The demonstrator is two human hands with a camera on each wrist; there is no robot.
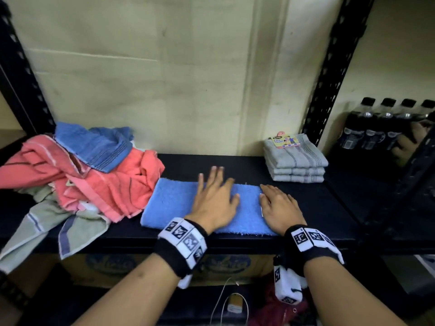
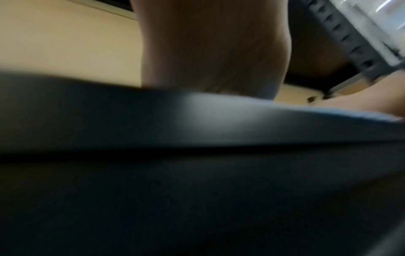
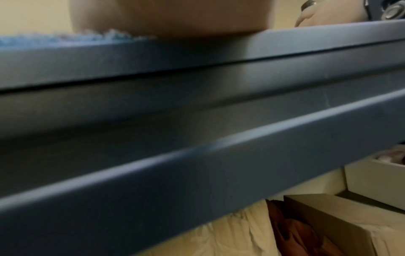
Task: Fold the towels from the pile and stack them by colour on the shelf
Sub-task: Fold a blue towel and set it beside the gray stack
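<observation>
A light blue towel, folded into a long strip, lies along the front of the black shelf. My left hand rests flat on its middle with the fingers straight and spread. My right hand lies flat on the strip's right end, fingers pointing away from me. An unfolded pile of coral, blue and pale green towels sits at the left. Both wrist views are blurred: the left one shows my palm on the towel, the right one the heel of my hand beside blue fluff.
A folded stack of grey towels with a paper label stands at the back right of the shelf. Black slotted uprights frame the bay. Dark bottles stand in the adjoining bay to the right. Cardboard boxes sit below.
</observation>
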